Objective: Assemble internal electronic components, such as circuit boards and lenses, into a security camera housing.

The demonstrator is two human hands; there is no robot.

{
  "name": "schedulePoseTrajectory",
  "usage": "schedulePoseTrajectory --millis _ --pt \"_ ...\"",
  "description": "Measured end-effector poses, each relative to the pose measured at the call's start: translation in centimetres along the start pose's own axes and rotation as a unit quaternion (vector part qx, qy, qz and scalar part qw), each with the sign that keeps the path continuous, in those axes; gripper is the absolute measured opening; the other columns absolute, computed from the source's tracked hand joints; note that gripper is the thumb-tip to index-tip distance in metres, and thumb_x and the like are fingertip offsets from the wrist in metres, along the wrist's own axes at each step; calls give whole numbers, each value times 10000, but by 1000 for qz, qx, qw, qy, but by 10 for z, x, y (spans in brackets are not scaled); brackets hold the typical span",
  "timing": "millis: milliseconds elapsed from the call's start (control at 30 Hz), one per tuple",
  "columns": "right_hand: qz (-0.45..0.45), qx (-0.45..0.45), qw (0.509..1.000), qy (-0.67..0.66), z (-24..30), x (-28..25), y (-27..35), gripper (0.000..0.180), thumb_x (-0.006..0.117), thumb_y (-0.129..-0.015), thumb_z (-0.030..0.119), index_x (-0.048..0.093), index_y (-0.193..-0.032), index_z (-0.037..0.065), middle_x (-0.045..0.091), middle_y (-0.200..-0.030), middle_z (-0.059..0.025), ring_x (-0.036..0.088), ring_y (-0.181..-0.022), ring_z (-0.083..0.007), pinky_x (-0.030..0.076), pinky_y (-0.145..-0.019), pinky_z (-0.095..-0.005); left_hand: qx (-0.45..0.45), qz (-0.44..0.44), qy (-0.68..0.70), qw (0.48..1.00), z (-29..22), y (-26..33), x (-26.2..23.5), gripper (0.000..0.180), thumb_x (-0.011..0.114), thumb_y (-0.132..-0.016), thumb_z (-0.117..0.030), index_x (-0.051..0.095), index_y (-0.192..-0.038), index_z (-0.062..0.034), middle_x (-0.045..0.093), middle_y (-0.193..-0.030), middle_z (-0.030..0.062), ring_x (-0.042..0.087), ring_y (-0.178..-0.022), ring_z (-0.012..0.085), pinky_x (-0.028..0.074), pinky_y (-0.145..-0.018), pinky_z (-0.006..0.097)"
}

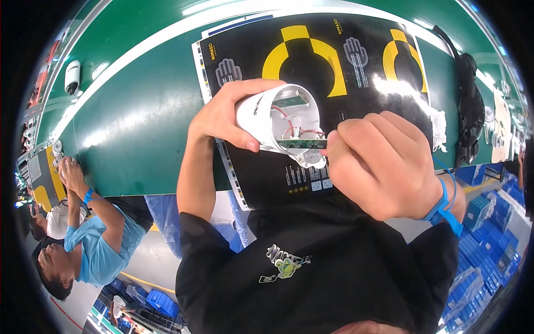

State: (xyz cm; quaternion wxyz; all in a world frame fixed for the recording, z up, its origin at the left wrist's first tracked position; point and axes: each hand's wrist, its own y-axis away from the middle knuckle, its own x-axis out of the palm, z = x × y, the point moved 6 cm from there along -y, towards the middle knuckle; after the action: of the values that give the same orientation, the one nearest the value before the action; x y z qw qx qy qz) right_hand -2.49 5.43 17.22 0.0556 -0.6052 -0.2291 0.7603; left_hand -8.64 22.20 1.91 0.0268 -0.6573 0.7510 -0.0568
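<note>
- Under your work runs the green table (139,125), the broadest thing here.
- On it, before you, lies a black printed sheet (253,181) with yellow curved shapes.
- To your left, a co-worker in a light blue shirt (111,239) has both hands at the table edge.
- Over on your right lies a black, strap-like object (470,111), near the sheet.
- Your right hand (384,167) has its fingers curled, thumb and forefinger pinching one end of the circuit board; their exact contact is partly hidden.
- Your left hand (225,114) wraps the housing's side, thumb low and fingers over the top; the far fingertips are hidden.
- The white cylindrical housing (264,119) is held above the sheet, tilted, its open end facing right and toward you.
- Around your right wrist sits a blue strap (442,206).
- The narrow green circuit board (303,144) lies across the housing's mouth.
- Thin red wires (283,113) show inside the opening.
</note>
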Motion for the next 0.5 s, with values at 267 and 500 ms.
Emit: schedulePoseTrajectory --millis 267,500 --pt "15 -20 1000 14 0 2 0 216 663 -574 8 552 -757 -24 538 -737 -128 533 -567 -193 418 -474 -259 3 -39 -88 995 -11 1 -1 896 875 -499 -313 546 -1256 35 624 -1161 142 607 -1037 207 451 -917 308" --pt "-27 22 999 -3 -1 3 7 214 643 -536 -2 531 -717 -13 524 -713 -118 496 -539 -184 372 -448 -256 15 -44 -50 998 -17 4 0 902 892 -472 -303 556 -1239 33 623 -1154 140 614 -1020 215 457 -910 310"
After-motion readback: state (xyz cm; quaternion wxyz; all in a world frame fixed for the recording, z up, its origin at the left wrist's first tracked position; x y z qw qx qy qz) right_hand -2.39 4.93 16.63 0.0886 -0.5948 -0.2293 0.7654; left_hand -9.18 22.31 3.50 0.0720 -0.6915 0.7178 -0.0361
